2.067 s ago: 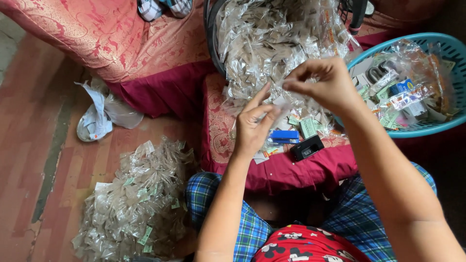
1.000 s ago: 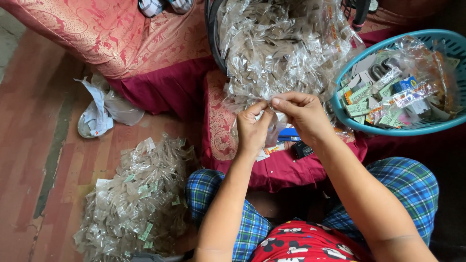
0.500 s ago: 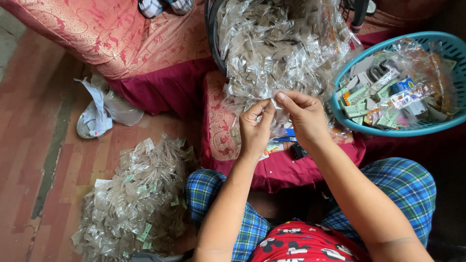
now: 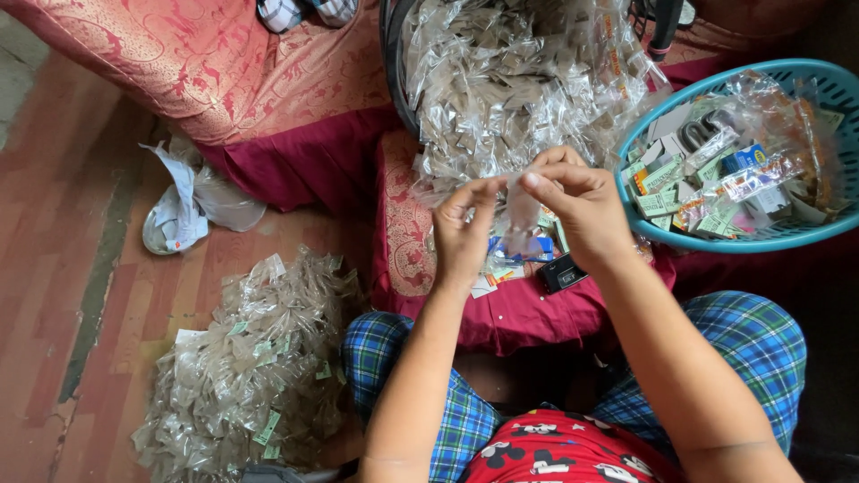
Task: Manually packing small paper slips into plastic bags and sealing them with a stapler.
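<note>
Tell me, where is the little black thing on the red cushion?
In the head view, the small black device lies on the red cushion, just below the right hand and left of the blue basket.

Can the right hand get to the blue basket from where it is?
Probably yes. The right hand is pinching a small clear packet with the left hand, but the blue basket sits just beside it, open on top, with nothing between them.

Small clear plastic pouch (image 4: 521,213): transparent, crinkled, hanging roughly upright, pinched at its top edge between both hands, above the red cushion, before the heaped pouches.
</note>
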